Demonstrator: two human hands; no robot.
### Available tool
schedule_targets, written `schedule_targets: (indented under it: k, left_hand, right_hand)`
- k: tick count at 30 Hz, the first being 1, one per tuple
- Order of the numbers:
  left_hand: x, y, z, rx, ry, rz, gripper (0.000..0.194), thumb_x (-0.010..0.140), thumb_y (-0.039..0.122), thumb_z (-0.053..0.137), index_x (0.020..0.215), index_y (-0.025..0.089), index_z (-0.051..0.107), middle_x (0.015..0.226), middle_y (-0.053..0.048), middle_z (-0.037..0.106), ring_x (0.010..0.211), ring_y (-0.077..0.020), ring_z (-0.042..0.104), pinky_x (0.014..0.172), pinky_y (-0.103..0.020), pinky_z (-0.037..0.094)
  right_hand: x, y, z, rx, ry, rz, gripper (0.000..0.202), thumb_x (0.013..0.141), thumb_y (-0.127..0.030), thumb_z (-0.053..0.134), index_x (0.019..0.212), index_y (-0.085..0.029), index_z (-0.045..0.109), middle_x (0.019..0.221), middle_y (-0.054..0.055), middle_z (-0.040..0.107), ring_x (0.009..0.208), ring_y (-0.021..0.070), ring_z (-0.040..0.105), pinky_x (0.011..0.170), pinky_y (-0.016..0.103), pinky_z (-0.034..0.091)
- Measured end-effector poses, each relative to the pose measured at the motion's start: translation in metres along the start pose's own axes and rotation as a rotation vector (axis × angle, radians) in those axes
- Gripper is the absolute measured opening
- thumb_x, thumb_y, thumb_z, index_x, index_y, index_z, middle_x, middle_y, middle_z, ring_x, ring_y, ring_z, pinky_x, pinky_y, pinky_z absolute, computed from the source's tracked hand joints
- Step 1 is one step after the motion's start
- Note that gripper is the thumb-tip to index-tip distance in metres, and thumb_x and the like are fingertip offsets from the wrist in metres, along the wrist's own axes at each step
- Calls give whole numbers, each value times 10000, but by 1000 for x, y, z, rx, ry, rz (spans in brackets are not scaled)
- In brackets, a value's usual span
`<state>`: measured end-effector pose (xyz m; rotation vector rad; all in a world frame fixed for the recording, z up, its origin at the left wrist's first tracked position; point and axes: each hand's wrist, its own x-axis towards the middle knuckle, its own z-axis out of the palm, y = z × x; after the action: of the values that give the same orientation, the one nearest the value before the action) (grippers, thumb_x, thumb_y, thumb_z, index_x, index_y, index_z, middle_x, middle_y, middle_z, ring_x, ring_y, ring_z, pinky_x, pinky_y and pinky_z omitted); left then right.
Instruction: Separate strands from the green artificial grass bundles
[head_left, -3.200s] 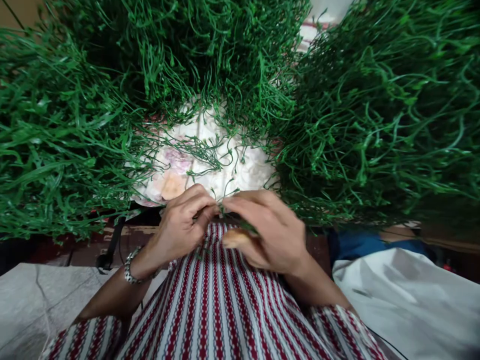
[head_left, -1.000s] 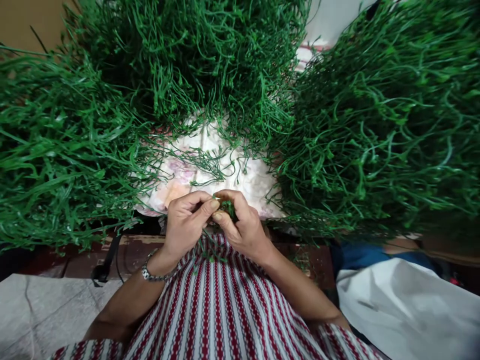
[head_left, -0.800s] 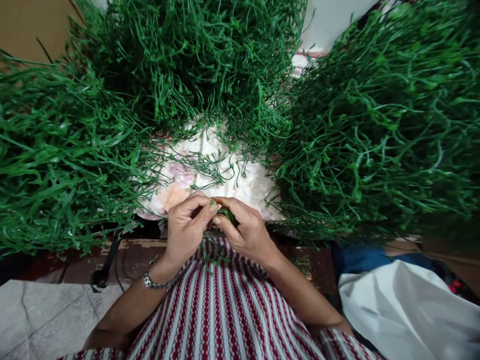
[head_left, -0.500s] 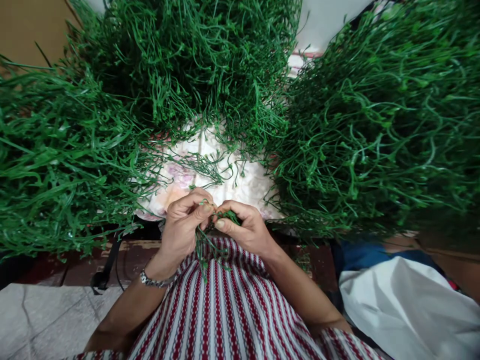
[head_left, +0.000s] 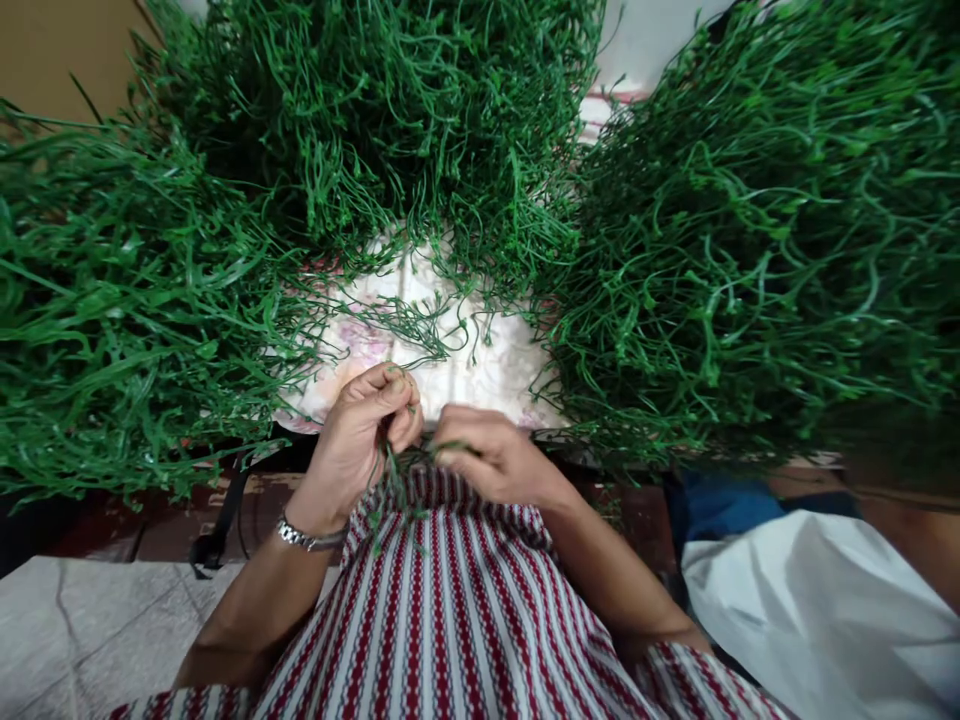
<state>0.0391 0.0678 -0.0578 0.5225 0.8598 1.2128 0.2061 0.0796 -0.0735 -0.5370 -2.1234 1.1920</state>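
My left hand (head_left: 373, 420) is closed, thumb against the curled fingers, with thin green plant stems (head_left: 394, 482) hanging below it over the striped garment. A short bit of green pokes out by its fingertips. My right hand (head_left: 491, 452) is slightly blurred and closed, a piece of green stem showing between thumb and fingers. A small gap separates the two hands. Just beyond them, a few loose green stems (head_left: 420, 328) lie on the pale floral cover (head_left: 502, 375). The stems look like artificial plant parts with small nubs at their ends.
Large heaps of green stems rise at the left (head_left: 127, 320), the back (head_left: 390, 110) and the right (head_left: 735, 280). A white cloth or bag (head_left: 817, 610) lies at lower right, beside something blue (head_left: 724, 508). A dark strap (head_left: 221, 525) hangs at the table's left front.
My hands have come apart; they were touching at the fingertips. The left hand has shifted slightly left, and the right has turned with its knuckles upward. The hanging stems moved left with the left hand.
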Motion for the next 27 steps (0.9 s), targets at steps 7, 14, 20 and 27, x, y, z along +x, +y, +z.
schedule_targets:
  k: [7,14,20,27]
  left_hand:
    - [4,-3,7,252,126,197,179,703,262,691,619,148,582,617,12,550,577,-80,497,522,-187,387]
    - [16,-11,18,440,144,393,196,735,281,665,610,154,583,650,25,486,599,-77,429,559,-210,335]
    - [23,-13,26,464,117,410,184,738,258,661,600,156,595,676,18,493,678,-89,471,606,-199,367]
    - [10,-12,14,455,111,453,172,757,251,645,924,210,640,870,-9,594,830,-121,544,777,-230,412]
  right_hand:
    - [-2,-20,-27,-478,296,0,98,876,-203,460,789,-196,505,890,47,630,926,190,551,946,407,346]
    - [8,-16,-11,-391,282,180,102,898,-220,442,867,-153,514,663,-16,500,555,74,442,550,200,349]
    - [10,-13,-1,-353,175,235,150,794,-278,587,767,-153,509,592,-53,420,526,63,356,508,191,279]
    - [4,-9,-2,-259,336,268,108,822,-257,562,806,-152,582,631,-20,561,559,75,495,553,187,376]
